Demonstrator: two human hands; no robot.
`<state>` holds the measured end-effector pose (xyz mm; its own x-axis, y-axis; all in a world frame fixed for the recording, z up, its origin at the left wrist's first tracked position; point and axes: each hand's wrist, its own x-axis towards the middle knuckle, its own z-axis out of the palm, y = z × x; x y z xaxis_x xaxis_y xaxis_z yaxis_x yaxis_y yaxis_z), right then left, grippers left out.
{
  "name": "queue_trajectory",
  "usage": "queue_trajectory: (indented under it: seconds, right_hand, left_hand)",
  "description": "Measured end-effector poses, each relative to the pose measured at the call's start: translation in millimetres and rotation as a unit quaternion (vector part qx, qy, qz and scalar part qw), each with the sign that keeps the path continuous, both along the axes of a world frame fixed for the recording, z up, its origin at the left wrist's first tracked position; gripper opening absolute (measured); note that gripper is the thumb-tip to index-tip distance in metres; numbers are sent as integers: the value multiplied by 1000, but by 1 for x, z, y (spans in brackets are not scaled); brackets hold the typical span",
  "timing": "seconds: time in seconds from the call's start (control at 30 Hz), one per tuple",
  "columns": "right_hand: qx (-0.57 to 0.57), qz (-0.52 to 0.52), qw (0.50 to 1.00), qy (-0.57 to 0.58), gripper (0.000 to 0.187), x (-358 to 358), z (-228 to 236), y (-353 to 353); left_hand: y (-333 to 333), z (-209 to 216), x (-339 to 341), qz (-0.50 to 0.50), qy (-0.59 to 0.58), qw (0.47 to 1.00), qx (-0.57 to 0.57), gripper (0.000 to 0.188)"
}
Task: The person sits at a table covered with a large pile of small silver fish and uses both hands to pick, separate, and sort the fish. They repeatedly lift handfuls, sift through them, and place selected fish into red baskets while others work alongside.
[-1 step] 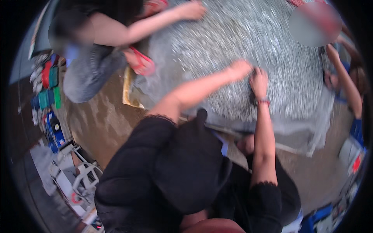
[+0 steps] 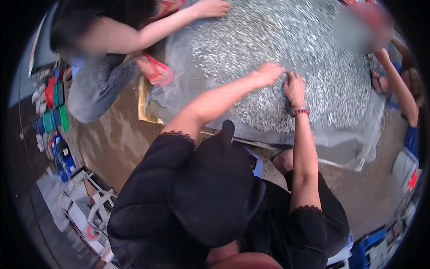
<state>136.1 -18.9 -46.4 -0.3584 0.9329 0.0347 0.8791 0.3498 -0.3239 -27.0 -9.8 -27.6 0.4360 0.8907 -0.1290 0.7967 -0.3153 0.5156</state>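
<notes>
Small slender silvery fish (image 2: 264,107) lie in a thick layer over a clear plastic sheet (image 2: 179,67). My left hand (image 2: 270,72) reaches in from the left, low over the fish, its fingers bent inward. Beside it, with a small gap, my right hand (image 2: 294,87) rests among the fish, fingers bent and drawn together. A red bracelet (image 2: 302,111) circles my right wrist. Whatever the fingertips pinch is too small to make out. Another person's hand (image 2: 214,7) touches the fish at the far left.
A pink sandal (image 2: 161,74) on a crouching person's foot stands by the sheet's left edge. A second person's arm (image 2: 403,87) shows at the right. Wet brown floor (image 2: 121,139) surrounds the sheet; a grey-white container (image 2: 404,168) stands at the right, coloured boxes (image 2: 49,119) at the left.
The whole view has shifted slightly. My left hand has drawn a little to the left, away from the right hand. The fish look less blurred now.
</notes>
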Motion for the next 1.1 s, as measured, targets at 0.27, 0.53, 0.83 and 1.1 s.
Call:
queue_trajectory:
  seconds: [0.27, 0.53, 0.83, 1.1]
  right_hand:
    - [-143, 241, 960, -5, 23, 49, 53, 3]
    - [-169, 151, 974, -13, 41, 47, 84, 23]
    - [-166, 63, 960, 217, 36, -62, 45, 19]
    - [-127, 144, 981, 2, 38, -56, 40, -30]
  left_hand:
    - [-24, 36, -100, 47, -179, 967, -177, 23]
    - [-29, 99, -113, 103, -371, 859, -338, 27]
    - [-33, 65, -119, 163, -442, 806, -359, 38]
    - [-36, 62, -134, 243, -480, 758, -370, 30]
